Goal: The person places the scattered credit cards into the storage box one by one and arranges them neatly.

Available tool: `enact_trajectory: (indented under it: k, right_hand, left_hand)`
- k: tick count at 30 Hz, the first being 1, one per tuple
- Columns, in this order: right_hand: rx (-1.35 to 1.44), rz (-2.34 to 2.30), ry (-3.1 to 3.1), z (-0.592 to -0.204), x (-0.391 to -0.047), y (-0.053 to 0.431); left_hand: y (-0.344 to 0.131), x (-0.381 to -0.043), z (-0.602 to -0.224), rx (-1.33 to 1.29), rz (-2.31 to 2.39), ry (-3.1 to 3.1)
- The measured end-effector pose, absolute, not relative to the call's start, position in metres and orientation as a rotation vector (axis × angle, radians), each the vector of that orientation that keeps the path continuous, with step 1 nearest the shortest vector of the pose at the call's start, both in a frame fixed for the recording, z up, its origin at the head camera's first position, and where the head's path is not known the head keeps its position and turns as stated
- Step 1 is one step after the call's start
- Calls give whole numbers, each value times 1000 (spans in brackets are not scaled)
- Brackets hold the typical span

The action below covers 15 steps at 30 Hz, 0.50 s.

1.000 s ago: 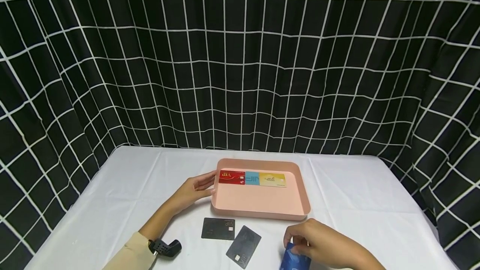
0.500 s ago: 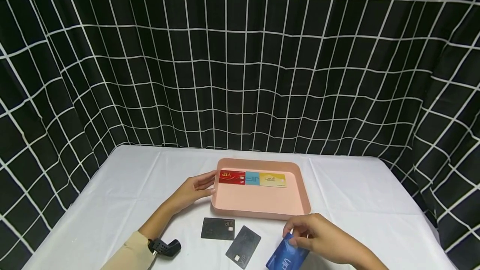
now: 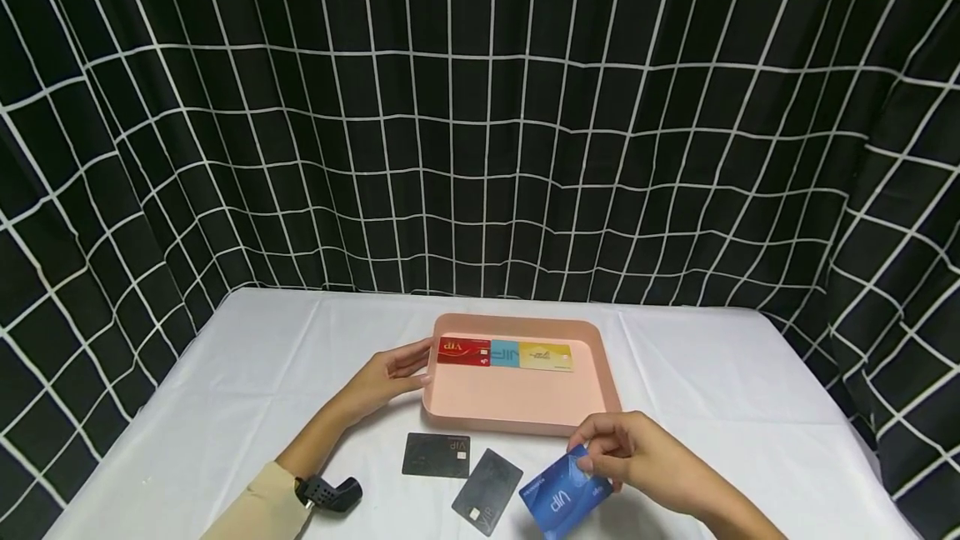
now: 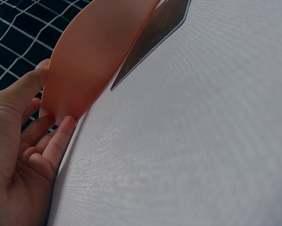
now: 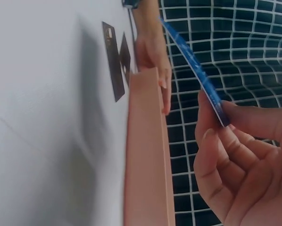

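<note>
My right hand (image 3: 633,461) pinches a blue VIP card (image 3: 566,497) between thumb and fingers, held up off the table and tilted. In the right wrist view the blue card (image 5: 195,68) shows almost edge-on, slightly bowed. My left hand (image 3: 386,386) touches the left side of a shallow pink tray (image 3: 517,402), its fingers fairly straight against the outer wall; the left wrist view shows these fingers (image 4: 61,141) at the tray's corner. Inside the tray, along its far side, a red card (image 3: 463,352), a light blue card (image 3: 505,353) and a yellow card (image 3: 546,356) lie in a row.
Two dark VIP cards, one black card (image 3: 437,455) and one grey card (image 3: 487,492) lying askew, are on the white cloth (image 3: 720,407) before the tray. A black device (image 3: 330,494) sits on the left wrist. A black curtain (image 3: 480,123) with white grid lines surrounds the table.
The right hand has lifted the blue card from near the table's front edge, moving it up and slightly forward, so its face now shows. The left hand has stayed at the tray.
</note>
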State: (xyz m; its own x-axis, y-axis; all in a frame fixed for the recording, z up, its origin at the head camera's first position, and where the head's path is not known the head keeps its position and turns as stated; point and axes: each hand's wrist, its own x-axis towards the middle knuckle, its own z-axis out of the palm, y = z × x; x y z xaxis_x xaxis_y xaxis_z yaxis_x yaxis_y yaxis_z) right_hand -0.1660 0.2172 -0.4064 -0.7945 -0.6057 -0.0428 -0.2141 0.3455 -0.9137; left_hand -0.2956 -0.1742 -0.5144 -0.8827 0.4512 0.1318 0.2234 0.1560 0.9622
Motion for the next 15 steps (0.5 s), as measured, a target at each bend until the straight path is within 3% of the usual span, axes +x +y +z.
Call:
enact_trajectory:
  k: [15]
  right_hand:
    - [-575, -1521, 2213, -405, -167, 215]
  left_hand:
    - [-175, -296, -515, 670, 1810, 2237]
